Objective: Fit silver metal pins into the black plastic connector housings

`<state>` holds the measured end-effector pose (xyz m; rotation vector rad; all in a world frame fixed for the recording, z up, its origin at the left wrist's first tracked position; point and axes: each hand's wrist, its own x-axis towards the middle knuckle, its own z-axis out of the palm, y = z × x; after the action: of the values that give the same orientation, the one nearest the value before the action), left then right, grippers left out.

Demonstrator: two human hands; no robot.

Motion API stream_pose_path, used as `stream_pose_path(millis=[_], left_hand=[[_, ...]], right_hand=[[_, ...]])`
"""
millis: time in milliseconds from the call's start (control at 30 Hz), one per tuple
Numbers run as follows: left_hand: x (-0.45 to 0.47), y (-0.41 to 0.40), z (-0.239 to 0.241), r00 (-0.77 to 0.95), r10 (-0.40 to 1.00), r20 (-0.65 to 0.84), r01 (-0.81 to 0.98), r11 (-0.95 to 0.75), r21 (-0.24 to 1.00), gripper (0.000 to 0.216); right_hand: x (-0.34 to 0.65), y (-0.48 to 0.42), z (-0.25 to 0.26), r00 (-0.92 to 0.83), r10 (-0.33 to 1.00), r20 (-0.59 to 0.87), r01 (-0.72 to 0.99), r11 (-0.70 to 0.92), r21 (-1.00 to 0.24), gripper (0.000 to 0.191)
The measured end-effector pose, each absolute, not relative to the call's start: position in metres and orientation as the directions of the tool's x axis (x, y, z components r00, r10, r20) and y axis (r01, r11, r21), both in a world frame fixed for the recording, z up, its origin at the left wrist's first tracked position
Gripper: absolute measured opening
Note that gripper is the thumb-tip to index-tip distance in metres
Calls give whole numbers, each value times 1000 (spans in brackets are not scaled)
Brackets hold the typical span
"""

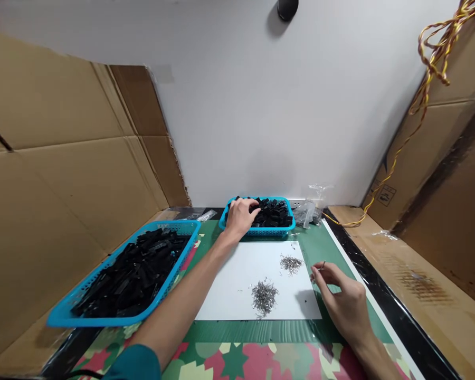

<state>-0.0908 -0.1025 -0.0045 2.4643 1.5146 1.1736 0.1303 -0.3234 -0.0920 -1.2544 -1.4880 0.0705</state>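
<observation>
At the desk's (388,293) far edge, the left hand (240,215) curls over black plastic pieces (275,214) in a blue plastic basket (261,231), grip unclear. The right hand (346,301), fingertips pinched together, is by white paper's (229,279) right edge, near thin silvery metal bits (265,297); brown cardboard (411,169) bears a black printed symbol (386,196).
</observation>
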Motion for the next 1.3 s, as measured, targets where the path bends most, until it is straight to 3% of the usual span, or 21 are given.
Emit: stream_pose_path(millis=[200, 367, 533, 700, 800, 1067, 1300], left_hand=[[-91, -115, -18, 327, 806, 494, 790, -520, 326, 24], [-135, -134, -3, 281, 846, 453, 856, -434, 280, 37], [-224, -156, 27, 155, 924, 348, 953, -233, 194, 29], [-301, -177, 37, 29, 990, 136, 996, -40, 78, 6], [-318, -185, 29, 11, 997, 82, 999, -14, 34, 12], [-315, -175, 22, 77, 992, 97, 997, -76, -23, 15], [-303, -177, 37, 68, 931, 358, 997, -51, -56, 35]], right_hand=[[131, -320, -94, 150, 730, 667, 661, 428, -617, 17], [136, -324, -100, 112, 740, 663, 712, 405, -573, 19], [137, -327, -103, 62, 781, 622, 741, 382, -553, 24], [136, -329, -106, -54, 799, 599, 766, 418, -488, 27], [138, -330, -107, -43, 815, 578, 765, 399, -506, 27], [141, -322, -90, -46, 914, 404, 653, 334, -680, 28], [132, -303, -79, -123, 969, 216, 696, 239, -677, 24]])
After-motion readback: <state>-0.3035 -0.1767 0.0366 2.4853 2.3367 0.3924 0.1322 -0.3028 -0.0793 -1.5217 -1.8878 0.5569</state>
